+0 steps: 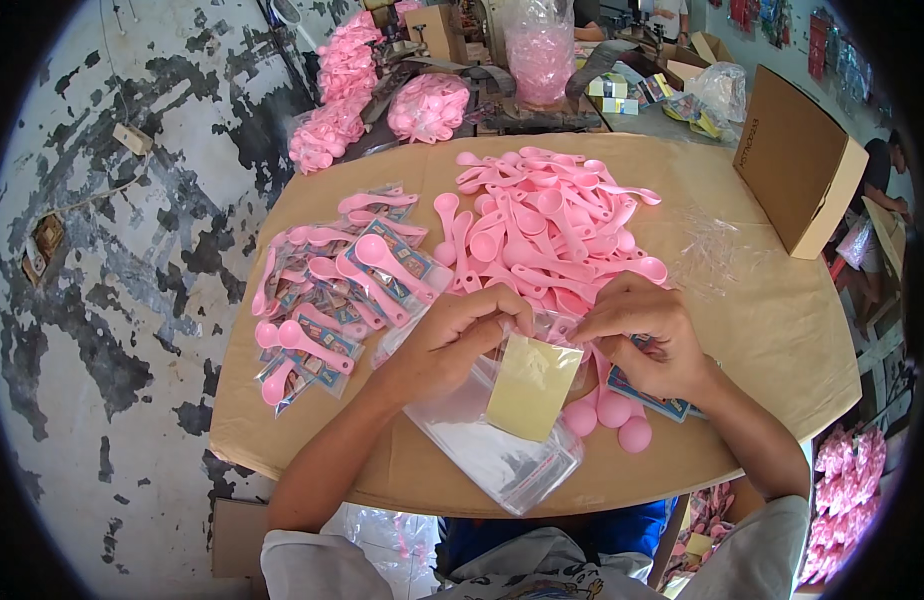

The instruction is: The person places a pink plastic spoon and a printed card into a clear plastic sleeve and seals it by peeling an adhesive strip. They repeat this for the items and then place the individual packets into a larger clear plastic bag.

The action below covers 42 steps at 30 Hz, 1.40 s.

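Observation:
My left hand (pixel 452 335) pinches the top of a clear plastic sleeve (pixel 492 445) from a stack lying at the table's near edge. A yellowish paper strip (pixel 530 385) sticks up from the sleeve's mouth. My right hand (pixel 647 335) grips several pink plastic measuring spoons (pixel 607 412) together with a blue printed card (pixel 654 403), and its fingertips touch the sleeve's opening. A heap of loose pink spoons (pixel 547 235) lies just beyond both hands.
Bagged spoons with printed cards (pixel 332 290) are spread at the left of the brown cardboard tabletop (pixel 772 330). A cardboard box (pixel 797 160) stands at the right. Bags of pink spoons (pixel 429 105) and other boxes crowd the back.

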Tool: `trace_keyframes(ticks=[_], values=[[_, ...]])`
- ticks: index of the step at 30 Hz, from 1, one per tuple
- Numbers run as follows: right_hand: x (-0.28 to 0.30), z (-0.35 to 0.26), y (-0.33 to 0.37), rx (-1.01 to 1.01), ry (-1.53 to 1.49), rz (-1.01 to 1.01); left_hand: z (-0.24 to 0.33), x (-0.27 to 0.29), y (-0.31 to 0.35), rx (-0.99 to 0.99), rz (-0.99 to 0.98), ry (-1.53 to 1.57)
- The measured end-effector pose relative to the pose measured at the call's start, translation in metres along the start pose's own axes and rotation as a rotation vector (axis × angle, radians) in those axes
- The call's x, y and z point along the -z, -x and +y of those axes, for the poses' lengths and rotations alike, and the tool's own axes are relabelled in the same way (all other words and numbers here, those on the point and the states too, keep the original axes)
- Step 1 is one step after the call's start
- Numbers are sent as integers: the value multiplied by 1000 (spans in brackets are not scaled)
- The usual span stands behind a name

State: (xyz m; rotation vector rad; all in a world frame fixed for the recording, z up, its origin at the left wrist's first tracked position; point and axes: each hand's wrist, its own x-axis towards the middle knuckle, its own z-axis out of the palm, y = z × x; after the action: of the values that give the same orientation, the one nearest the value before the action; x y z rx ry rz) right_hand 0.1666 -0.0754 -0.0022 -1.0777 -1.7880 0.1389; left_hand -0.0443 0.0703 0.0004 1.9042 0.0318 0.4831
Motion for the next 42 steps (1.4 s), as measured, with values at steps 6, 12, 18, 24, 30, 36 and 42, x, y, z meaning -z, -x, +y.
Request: trace_keyframes(ticks=[6, 12, 18, 24, 30, 36, 42], values=[[3, 0, 1, 115, 178, -4, -1, -7, 0, 113, 83, 401], [0, -5, -4, 86, 285, -10, -6, -3, 1, 89, 124, 245], [-14, -55, -13, -333, 395, -613, 17, 61, 13, -251, 753, -361], [-32, -55, 5, -356, 427, -522, 20, 121, 28, -29, 505, -845], [-29, -48, 1, -516, 208, -490, -25, 131, 38, 272, 211, -1282], [-29, -49, 4, -406, 326, -463, -24, 130, 39, 103, 365, -1368], [-16, -47, 7, -359, 335, -326, 33, 54, 18, 121, -136, -546]])
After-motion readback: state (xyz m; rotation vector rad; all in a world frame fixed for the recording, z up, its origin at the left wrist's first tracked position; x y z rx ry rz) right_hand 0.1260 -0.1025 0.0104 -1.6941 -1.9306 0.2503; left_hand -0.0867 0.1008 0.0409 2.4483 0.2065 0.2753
